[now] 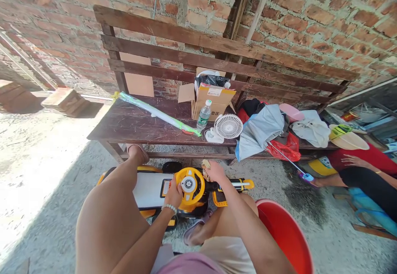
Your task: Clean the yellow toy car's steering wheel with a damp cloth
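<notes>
Below the bench is a yellow-and-black ride-on toy car (pixel 149 187) with a pale seat. My left hand (pixel 174 194), with a beaded bracelet on its wrist, is closed round the left side of the toy's yellow steering wheel (pixel 200 197). At the wheel's right, my right hand (pixel 216 171) is closed on a crumpled, brown-and-cream cloth (pixel 206 165). The cloth is close to the rim; whether it touches I cannot tell. Beyond the wheel, the toy's front part (pixel 237 184) extends to the right. My legs are on either side of the toy.
A dark wooden bench (pixel 124 121) carries a wrapped long item (pixel 161 116), a water bottle (pixel 204 116), a cardboard box (pixel 217 98), a white fan (pixel 228 126) and a silver umbrella (pixel 262 127). A red bucket (pixel 283 232) stands at right, near another person's arm (pixel 361 162).
</notes>
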Motion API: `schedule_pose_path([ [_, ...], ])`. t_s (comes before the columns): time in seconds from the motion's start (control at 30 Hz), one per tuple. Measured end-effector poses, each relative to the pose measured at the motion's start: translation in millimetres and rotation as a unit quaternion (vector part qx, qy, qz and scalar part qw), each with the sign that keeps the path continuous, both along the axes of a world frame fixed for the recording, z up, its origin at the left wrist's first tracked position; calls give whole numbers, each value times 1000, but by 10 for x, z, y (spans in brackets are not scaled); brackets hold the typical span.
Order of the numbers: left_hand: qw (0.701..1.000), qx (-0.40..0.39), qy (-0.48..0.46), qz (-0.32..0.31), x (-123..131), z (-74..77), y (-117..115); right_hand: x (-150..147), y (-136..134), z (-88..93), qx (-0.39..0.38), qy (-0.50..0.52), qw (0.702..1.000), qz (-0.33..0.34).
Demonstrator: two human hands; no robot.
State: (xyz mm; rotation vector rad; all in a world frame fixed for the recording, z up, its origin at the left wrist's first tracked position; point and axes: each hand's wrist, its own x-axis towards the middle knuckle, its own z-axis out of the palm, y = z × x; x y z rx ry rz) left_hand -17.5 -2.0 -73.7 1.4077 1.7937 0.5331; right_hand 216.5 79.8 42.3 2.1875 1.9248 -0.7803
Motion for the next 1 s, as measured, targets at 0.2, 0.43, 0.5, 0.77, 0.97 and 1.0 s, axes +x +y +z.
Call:
schedule_pose_path([
  [0.2, 1000, -23, -3, -10, 0, 128, 10, -214, -346, -331, 164, 203, 942, -212],
  [0.43, 999, -28, 5, -23, 10, 256, 21, -464, -963, -973, 194, 403, 775, -446],
  [0.5, 999, -32, 8, -27, 13, 269, 22, -465, -1175, -1095, 186, 427, 752, -466],
  [0.77, 998, -47, 9, -45, 3, 275, 10, -242, -1748, -1510, 320, 219, 904, -178],
  [0.97, 997, -60, 7, -48, 15, 300, 5, -286, -1623, -1627, 237, -58, 969, 35],
  [1.0, 997, -61, 7, -49, 18, 298, 5, -327, -1606, -1632, 225, -77, 970, 42],
])
